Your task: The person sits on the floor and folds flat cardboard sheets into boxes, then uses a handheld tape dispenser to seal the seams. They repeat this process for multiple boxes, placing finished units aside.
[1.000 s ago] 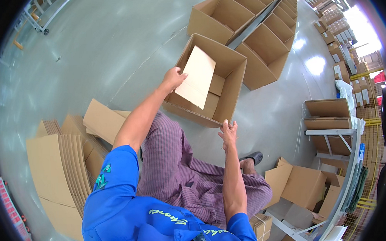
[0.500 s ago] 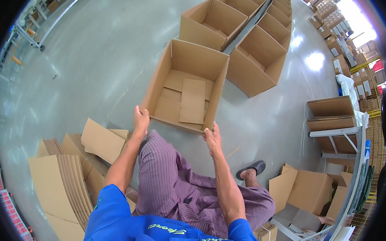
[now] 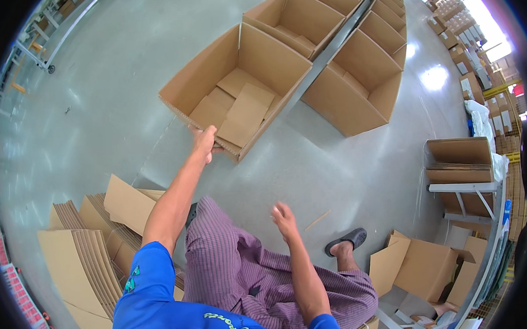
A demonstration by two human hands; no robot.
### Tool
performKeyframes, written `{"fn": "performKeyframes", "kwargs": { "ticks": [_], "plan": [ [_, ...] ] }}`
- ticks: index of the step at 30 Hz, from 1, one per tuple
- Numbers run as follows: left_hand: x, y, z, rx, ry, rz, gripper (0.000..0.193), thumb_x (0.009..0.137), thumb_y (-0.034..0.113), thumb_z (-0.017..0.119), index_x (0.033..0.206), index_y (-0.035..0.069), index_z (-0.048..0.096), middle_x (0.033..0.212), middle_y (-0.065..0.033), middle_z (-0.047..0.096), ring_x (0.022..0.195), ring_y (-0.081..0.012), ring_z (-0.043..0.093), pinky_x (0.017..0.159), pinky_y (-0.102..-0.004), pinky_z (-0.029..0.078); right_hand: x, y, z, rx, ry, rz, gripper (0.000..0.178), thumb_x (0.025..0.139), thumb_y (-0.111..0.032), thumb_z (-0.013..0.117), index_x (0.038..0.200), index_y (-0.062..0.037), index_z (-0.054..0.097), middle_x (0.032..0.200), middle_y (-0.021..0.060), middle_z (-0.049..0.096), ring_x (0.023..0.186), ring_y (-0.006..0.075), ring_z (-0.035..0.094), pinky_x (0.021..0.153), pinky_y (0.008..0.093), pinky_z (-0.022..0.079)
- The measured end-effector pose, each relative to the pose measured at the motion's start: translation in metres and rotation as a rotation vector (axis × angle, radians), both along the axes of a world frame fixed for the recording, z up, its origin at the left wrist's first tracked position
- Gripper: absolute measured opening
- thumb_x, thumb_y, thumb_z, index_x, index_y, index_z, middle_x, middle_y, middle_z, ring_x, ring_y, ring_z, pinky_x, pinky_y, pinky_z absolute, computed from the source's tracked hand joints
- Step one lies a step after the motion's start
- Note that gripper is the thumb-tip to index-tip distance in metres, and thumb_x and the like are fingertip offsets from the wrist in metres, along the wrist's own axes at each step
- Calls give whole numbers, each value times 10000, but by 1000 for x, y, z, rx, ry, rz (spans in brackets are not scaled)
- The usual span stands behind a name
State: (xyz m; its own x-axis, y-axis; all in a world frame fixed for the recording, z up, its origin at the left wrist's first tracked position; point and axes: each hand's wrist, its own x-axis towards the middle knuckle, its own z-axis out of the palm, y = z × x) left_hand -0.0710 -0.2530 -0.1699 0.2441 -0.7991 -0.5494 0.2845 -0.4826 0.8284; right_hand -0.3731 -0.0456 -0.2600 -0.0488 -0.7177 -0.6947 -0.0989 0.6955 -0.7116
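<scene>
Held the open carton (image 3: pixel 203 73) just ahead of the nearer left hand (image 3: pixel 205 143), seemingly clamped by that partly hidden grip on its near short side, long axis slanting away rightward, with the right hand (image 3: pixel 285 221) well apart, empty, loosely parted.

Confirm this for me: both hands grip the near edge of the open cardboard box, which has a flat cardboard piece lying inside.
Not both: only the left hand grips the near edge of the open cardboard box; the right hand is off it, as the head view shows. The flat cardboard piece does lie inside.
</scene>
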Motion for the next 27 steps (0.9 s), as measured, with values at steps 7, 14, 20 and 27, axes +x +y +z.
{"fn": "performKeyframes", "kwargs": {
  "ticks": [7,14,20,27],
  "plan": [
    [-15,-44,-5,-74,-8,40,797,788,116,518,1425,31,47,1211,-246,482,925,-340,651,672,-488,612,-77,158,-63,380,205,-111,495,967,-287,622,1361,-9,512,1188,93,643,998,206,633,806,358,525],
    [-28,-85,-9,-27,-32,-36,813,772,96,544,1405,-25,49,1215,-265,487,929,-334,651,712,-488,605,-39,147,-66,263,236,68,545,944,-303,637,1349,42,519,1323,212,599,1216,302,590,1016,368,461],
    [-45,-112,-17,-37,-91,-3,843,760,101,563,1420,-65,66,1251,-260,482,1011,-338,619,715,-490,601,-25,154,-68,249,224,83,494,943,-294,642,1319,16,562,1285,179,629,1195,266,599,1000,347,467],
    [-69,-151,-16,-89,-136,98,650,781,125,603,1281,-117,265,1173,-286,514,888,-339,651,622,-507,609,-49,191,-81,340,266,9,472,949,-280,639,1307,20,570,1209,150,663,1084,235,634,952,339,489]
  ]
}}
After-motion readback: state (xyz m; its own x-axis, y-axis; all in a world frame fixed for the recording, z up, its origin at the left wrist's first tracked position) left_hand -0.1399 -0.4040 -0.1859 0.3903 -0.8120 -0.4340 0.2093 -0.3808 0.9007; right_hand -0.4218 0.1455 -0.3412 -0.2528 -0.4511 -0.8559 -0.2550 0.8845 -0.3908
